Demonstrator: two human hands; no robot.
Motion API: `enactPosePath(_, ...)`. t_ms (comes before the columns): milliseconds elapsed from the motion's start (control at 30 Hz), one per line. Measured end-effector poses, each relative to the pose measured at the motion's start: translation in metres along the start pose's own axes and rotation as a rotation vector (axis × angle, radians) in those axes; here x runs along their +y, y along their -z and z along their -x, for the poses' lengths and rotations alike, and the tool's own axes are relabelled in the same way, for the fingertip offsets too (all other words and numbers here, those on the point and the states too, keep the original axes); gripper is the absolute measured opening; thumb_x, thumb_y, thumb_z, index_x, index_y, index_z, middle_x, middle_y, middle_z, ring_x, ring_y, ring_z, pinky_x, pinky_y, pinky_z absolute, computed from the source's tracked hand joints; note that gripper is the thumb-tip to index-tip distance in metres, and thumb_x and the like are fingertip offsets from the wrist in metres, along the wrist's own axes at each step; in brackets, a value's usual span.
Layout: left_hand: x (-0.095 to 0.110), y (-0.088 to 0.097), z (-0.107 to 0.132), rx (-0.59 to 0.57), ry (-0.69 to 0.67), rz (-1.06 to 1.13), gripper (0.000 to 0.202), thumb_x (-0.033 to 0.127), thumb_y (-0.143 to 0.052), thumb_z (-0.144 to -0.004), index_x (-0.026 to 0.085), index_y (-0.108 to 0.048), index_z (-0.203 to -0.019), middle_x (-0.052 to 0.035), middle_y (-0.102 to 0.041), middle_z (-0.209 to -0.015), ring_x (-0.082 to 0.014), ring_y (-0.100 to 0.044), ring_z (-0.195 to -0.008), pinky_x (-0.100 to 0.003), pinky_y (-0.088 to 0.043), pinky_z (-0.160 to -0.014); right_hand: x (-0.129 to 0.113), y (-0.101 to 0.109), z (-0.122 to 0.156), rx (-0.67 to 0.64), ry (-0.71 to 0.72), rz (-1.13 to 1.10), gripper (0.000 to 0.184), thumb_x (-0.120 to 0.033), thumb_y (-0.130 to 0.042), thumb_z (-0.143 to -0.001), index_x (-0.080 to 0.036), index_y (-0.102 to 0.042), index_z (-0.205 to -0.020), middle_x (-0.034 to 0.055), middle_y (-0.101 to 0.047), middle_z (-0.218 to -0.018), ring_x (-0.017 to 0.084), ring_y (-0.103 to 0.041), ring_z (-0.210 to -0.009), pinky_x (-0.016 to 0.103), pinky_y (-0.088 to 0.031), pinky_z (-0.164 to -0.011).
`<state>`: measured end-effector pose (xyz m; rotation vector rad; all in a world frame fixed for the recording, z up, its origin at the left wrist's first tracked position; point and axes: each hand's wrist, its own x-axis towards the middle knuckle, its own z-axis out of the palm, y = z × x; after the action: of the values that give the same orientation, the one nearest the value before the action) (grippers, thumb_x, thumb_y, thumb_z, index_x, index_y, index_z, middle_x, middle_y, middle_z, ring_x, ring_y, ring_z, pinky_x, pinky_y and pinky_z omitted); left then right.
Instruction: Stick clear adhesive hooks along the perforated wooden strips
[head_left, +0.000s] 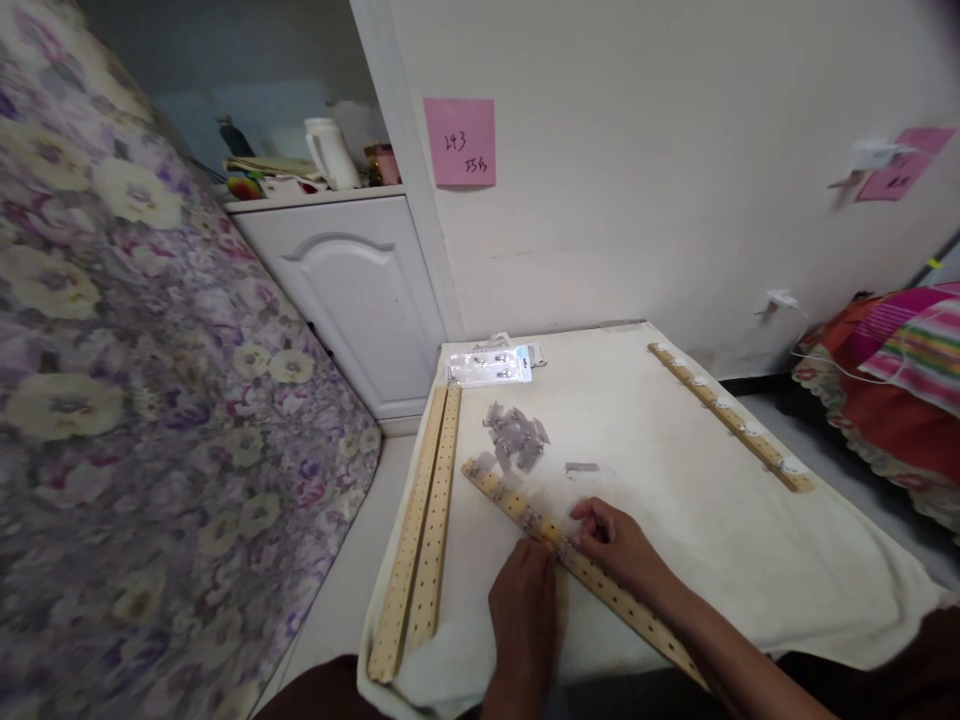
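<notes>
A wooden strip with rows of holes (611, 592) lies slantwise on the table in front of me, several small clear tabs with metal hooks (531, 518) along its upper part. My left hand (525, 590) is closed at the strip's near edge, fingertips pressed on it beside the hooks. On the far side, my right hand (619, 545) is closed in a pinch just over the strip; what its fingertips hold is too small to make out. Beyond the strip lies a pile of clear hook tabs (517, 437). A single hook tab (582, 467) rests apart, right of the pile.
Two more perforated strips (431, 520) lie side by side at the table's left edge. Clear packaging with hooks (491, 365) is at the back. Another strip with white tabs (731, 417) lies at the right. A cream cloth (675, 480) covers the table.
</notes>
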<state>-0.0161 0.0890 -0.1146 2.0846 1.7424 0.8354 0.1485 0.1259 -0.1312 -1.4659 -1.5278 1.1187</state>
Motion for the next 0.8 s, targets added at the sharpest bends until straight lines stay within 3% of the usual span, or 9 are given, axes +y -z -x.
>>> enactPosePath(500,0.0004,0.0017,0.0002,0.007,0.006,0.032,0.021,0.021,-0.041,-0.088,0.023,-0.060,-0.079,0.0004,-0.061,-0.079,-0.0129,-0.059,-0.076,-0.022,-0.044,-0.065,0.0050,-0.0046,-0.0069,0.058,-0.030,0.055,0.025,-0.021,-0.062,-0.064,-0.021,-0.059,-0.088,-0.0043,-0.057,-0.066,0.013,-0.053,-0.060,0.024,-0.038,-0.057)
enactPosePath(800,-0.0071,0.0035,0.0063,0.058,0.066,0.296,0.020,0.023,-0.042,-0.086,0.022,-0.062,-0.089,-0.0012,-0.066,-0.083,-0.0152,-0.062,-0.080,-0.026,-0.048,-0.072,-0.0009,-0.0012,-0.0019,0.043,-0.030,-0.026,0.020,-0.024,-0.062,-0.065,-0.019,-0.060,-0.084,-0.0021,-0.058,-0.068,0.014,-0.053,-0.064,0.025,-0.041,-0.061)
